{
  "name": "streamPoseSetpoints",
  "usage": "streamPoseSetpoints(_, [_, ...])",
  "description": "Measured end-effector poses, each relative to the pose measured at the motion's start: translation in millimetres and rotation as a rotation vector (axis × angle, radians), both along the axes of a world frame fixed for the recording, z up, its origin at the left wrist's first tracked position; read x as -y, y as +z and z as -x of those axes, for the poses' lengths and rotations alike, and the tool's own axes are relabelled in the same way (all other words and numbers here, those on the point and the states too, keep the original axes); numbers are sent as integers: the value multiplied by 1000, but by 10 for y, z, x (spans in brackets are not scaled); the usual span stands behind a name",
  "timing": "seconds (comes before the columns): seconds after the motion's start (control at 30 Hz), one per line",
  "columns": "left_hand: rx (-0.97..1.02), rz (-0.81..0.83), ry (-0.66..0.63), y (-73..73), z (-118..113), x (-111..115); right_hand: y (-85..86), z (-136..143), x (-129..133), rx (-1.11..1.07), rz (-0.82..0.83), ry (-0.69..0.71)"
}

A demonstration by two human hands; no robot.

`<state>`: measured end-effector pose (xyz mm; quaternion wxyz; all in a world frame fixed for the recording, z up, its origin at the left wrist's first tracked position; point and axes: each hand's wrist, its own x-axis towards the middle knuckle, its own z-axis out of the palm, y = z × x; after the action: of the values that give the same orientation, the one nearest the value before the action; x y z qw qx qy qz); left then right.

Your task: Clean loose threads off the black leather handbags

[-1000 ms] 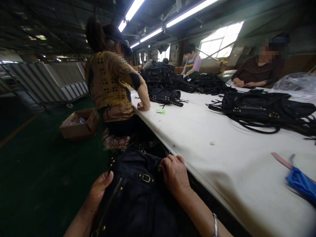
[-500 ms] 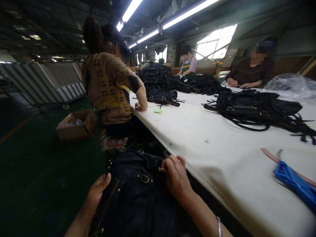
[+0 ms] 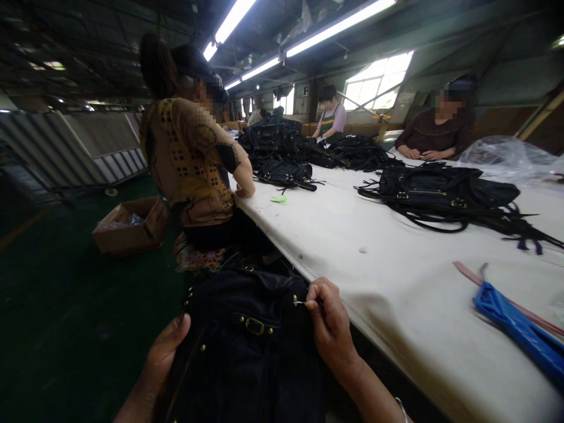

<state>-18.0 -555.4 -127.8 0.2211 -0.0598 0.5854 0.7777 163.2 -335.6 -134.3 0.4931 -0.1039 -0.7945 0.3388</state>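
Head view: hands grip black bag, right perhaps pinching thread, beside table.

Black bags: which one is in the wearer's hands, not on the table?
The bag on the lap, lowest in view with a brass buckle facing up. The left hand grips its side; the right hand pinches at its top edge. The others lie on the white table.

Head camera looks forward and down, close over the lap
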Motion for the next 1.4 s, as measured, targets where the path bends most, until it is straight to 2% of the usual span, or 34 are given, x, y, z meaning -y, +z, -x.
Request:
streamPoseSetpoints(0.1, [-129, 126, 123, -36, 33, 50, 5, -32, 23, -16, -27, 5])
streamPoseSetpoints(0.4, [-100, 97, 27, -207, 147, 202, 133, -183, 155, -40, -129, 27])
streamPoseSetpoints(0.53, [-57, 30, 78, -304, 91, 204, 185, -280, 188, -37, -161, 51])
streamPoseSetpoints(0.6, [35, -13, 63, -368, 47, 211, 172, -312, 157, -31, -69, 58])
streamPoseSetpoints(0.67, [112, -8, 51, -447, 47, 253, 133, -320, 99, 10, 106, 80])
streamPoseSetpoints(0.77, [90, 108, 131, -582, 153, 384, 64, -282, 0, 120, 413, 150])
streamPoseSetpoints(0.83, [82, 167, 134, -670, 246, 476, 35, -230, -48, 160, 584, 211])
streamPoseSetpoints(0.9, [135, 131, 19, -742, 306, 535, 22, -166, -79, 160, 703, 283])
streamPoseSetpoints(1.0, [227, -47, -227, -795, 315, 550, 0, -72, -107, 138, 852, 360])
streamPoseSetpoints(1.07, [248, -107, -305, -782, 300, 536, -26, -20, -118, 131, 928, 384])
streamPoseSetpoints(1.1, [249, -102, -295, -764, 294, 529, -41, 2, -121, 130, 955, 396])
streamPoseSetpoints(1.27, [277, 121, -41, -664, 292, 511, -102, 79, -109, 176, 997, 401])
streamPoseSetpoints(1.4, [197, 215, -128, -677, 313, 534, -135, 112, -92, 180, 1005, 339])
